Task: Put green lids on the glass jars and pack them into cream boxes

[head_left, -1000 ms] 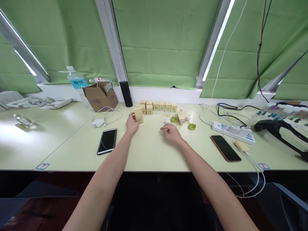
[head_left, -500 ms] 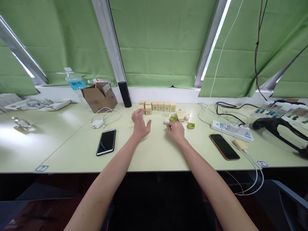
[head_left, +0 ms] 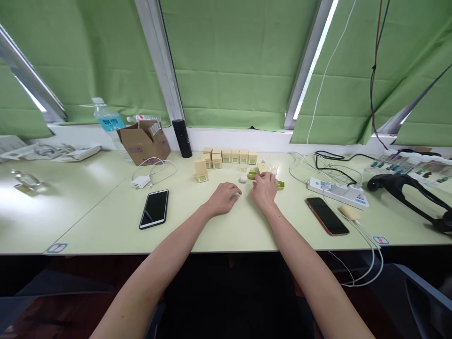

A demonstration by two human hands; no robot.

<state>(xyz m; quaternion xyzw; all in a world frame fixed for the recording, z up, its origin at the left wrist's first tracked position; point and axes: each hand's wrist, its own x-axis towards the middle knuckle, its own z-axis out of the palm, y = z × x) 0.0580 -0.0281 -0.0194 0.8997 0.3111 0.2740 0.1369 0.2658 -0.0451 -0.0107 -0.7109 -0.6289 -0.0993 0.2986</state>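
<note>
My left hand is low over the table, fingers loosely curved and apart, with nothing visible in it. My right hand reaches in among small items, its fingers bent down in front of a pale yellow block-like box. What its fingertips grip, if anything, is hidden. A small green open case lies just left of those fingers, and another green piece is partly covered on their right. Between my hands sits a small white rounded piece. Farther left stands a small cream box with a green square.
Several similar cream boxes stand in a row at the back. A phone lies on the left, another phone on the right beside a power strip with cables. A cardboard box and black cylinder stand at the back left.
My left hand has come away from the boxes, toward me and to the right; a cream box now stands where it was. My right hand has moved right, off the white piece.
</note>
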